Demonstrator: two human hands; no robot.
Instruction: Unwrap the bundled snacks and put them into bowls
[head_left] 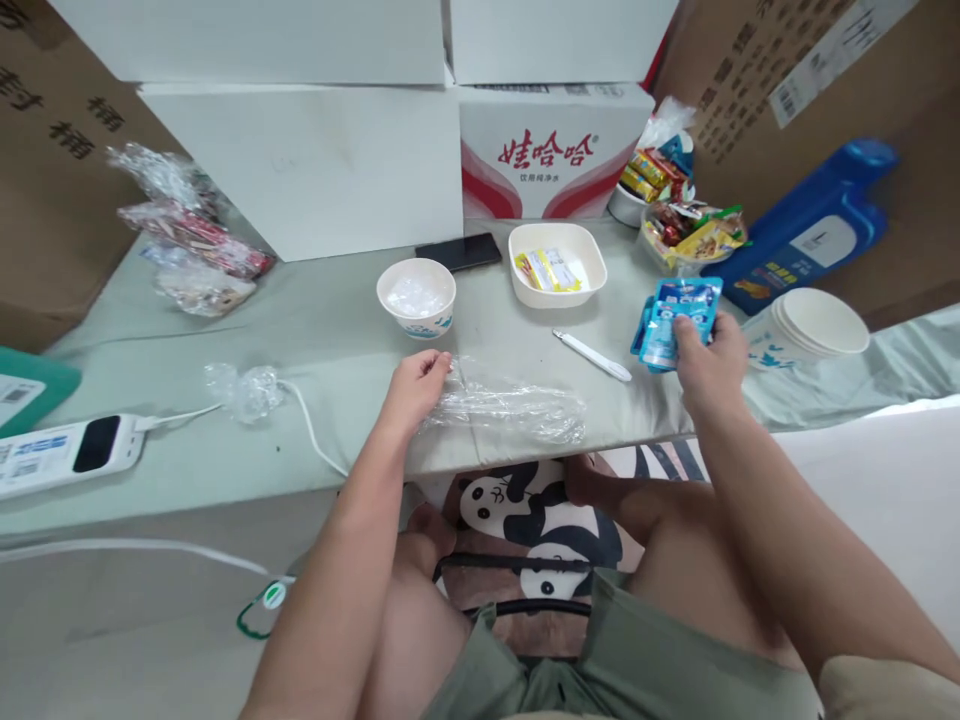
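My left hand (421, 388) pinches one end of a clear plastic bag (517, 408), which lies crumpled along the table's front. In my right hand (712, 362) are several blue sachets (667, 325), fanned a little, with the thumb on the top one. Behind my left hand stands a paper bowl (417, 298) with clear plastic inside. A white pen-like cutter (592, 355) lies between my hands. Past it sits a white square tray (557, 265) with yellow and white packets (551, 270) in it. Stacked paper bowls (810, 328) stand just right of my right hand.
White boxes (322, 170) and a red-and-white carton (555, 150) line the back. A blue bottle (810, 230) and snack bowls (694, 235) are at right. At left are bagged items (195, 235), a power strip (71, 455), a cable (307, 410) and a green container (37, 385). A black phone (472, 252) lies behind the bowl.
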